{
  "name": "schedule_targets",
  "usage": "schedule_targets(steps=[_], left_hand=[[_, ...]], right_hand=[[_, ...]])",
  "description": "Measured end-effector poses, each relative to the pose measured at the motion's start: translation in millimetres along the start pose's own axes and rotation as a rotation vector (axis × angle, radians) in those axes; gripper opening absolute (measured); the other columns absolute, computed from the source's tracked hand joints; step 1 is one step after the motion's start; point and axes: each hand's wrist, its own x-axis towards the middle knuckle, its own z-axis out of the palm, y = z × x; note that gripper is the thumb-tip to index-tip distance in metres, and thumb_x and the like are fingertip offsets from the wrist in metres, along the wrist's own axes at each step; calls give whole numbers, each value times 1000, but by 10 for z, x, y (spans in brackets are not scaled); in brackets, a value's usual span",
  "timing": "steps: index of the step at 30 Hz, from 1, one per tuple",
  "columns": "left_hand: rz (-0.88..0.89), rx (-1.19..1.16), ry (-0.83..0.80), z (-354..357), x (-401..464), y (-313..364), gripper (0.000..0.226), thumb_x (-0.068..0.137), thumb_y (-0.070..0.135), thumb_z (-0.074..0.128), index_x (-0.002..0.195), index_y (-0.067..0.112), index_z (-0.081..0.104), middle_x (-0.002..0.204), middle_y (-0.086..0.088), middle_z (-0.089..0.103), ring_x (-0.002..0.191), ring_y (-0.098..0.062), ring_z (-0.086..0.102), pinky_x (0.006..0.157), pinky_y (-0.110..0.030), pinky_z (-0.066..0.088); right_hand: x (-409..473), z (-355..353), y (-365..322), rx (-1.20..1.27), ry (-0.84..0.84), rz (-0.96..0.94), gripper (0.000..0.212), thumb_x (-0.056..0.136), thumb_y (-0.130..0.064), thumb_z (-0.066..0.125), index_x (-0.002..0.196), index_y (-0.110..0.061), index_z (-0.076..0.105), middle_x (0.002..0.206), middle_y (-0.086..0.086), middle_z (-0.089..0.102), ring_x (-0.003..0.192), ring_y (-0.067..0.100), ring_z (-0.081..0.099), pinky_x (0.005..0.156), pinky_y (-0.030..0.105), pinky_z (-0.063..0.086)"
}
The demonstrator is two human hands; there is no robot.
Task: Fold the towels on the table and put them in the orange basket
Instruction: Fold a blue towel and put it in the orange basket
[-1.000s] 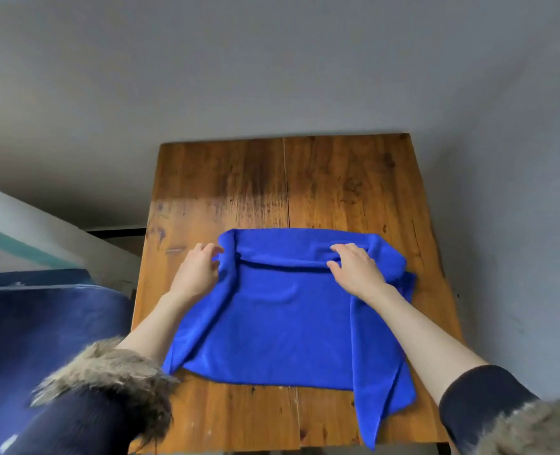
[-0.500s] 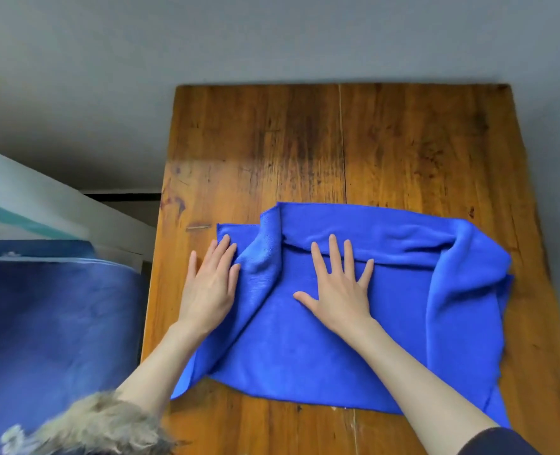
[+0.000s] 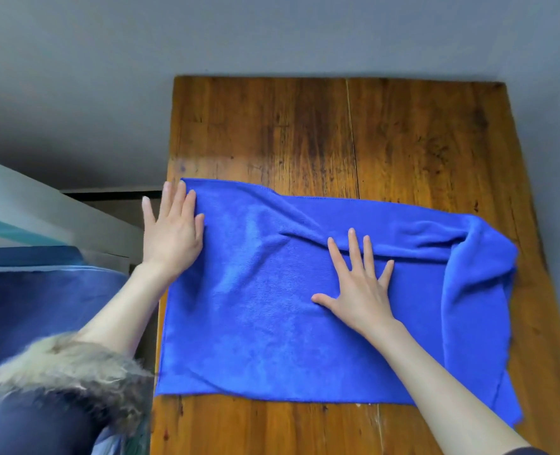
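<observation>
Towel (image 3: 255, 316) lies on table (image 3: 403, 133), covering its near-left part, far half bare. Left hand (image 3: 171, 231) flat at towel's far-left corner, partly over table's left edge. Right hand (image 3: 360, 290) flat on towel's middle. Bunched fold at towel's right end.

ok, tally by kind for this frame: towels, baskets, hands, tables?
Blue towel: 1
Orange basket: 0 in view
Hands: 2, left hand and right hand, both flat on the towel
Wooden table: 1
Total: 4
</observation>
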Motion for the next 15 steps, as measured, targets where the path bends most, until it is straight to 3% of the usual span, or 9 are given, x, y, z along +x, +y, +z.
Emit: schedule_targets(steps=[2,4,7,10,15], left_hand=[[35,-85,53,42,-101,126,51,98,28,32,142,2,31,154,-16,19,144,-34,6,112,-57,8],[135,-141,7,132,-272,311,60,93,42,28,144,9,31,155,-14,17,144,-33,5,112,-57,7],[169,-170,-150,290,-443,467,77,81,66,16,149,28,16,158,-3,-2,145,-25,-11,112,-57,-3],[157,-110,-188,370,-423,397,89,70,80,12,147,38,0,154,7,-22,141,-19,-25,109,-57,-12],[146,-36,-225,300,-287,245,99,58,87,12,144,44,-11,154,8,-24,140,-19,-27,106,-62,-13]], right_hand=[[-38,27,-76,3,44,-9,100,80,-63,55,147,-34,-13,142,-5,-44,139,24,-32,109,65,0],[-58,68,-173,15,71,-21,97,79,-64,54,148,-34,-8,143,-6,-41,139,23,-31,108,66,-2],[-53,128,-286,-40,22,-26,99,76,-71,50,147,-36,-8,144,-5,-41,137,23,-34,106,69,-4],[35,111,-279,-64,-40,-13,107,69,-78,50,146,-39,-13,141,-6,-46,136,25,-36,104,71,-2],[245,-16,-291,-74,-87,-37,113,63,-80,53,144,-42,-16,147,-2,-41,136,26,-36,102,73,-1]])
